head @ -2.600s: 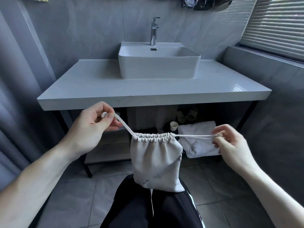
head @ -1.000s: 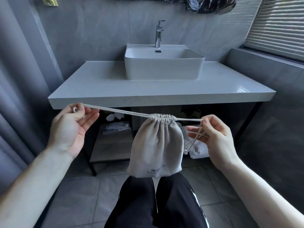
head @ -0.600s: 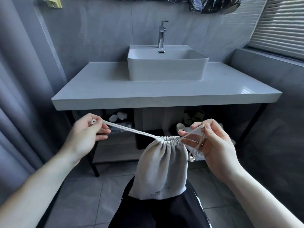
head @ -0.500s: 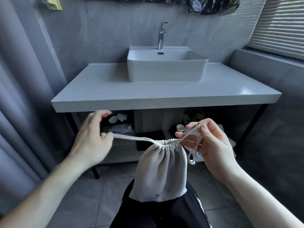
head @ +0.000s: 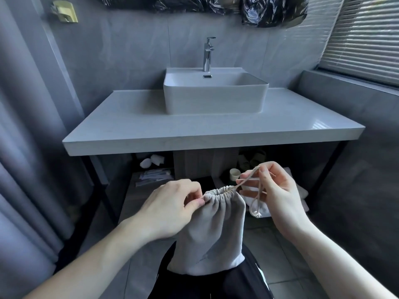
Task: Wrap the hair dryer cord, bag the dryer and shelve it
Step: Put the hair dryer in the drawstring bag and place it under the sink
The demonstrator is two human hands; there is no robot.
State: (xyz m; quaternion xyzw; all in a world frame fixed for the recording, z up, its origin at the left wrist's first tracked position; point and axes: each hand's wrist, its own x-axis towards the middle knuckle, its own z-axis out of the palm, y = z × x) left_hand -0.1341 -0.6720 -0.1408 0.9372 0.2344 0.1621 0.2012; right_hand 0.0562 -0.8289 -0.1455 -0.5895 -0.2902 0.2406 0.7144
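Two bare hands meet at the gathered neck of a pale cloth drawstring bag (head: 212,231), which hangs in front of the person with its bottom edge resting on dark trousers (head: 237,283). Its mouth is cinched into tight puckers, so whatever is inside is hidden; the hair dryer itself cannot be seen. The trousers are cut off by the lower frame edge, as are both forearms.

Left hand (head: 170,210): knuckles up, fingers curled, thumb and forefinger pinched shut at the left end of the puckered mouth, seemingly on the cord where it leaves the hem, though that contact point is covered by the fingertips. Right hand (head: 274,195): held higher and to the right, palm turned inward, thumb and forefinger closed on the drawstring (head: 248,178), which runs taut from the bag's mouth up to the pinch. A slack loop of the same string hangs below that hand and ends in a small knot, with the other fingers loosely spread.

Behind the hands stands a white countertop (head: 194,130) carrying a square basin (head: 216,100) with a chrome tap (head: 207,53). The shelf (head: 138,190) under the counter is dim: a small cup (head: 235,174), folded white towels partly covered by the right hand, and some flat packets on the left are hard to make out
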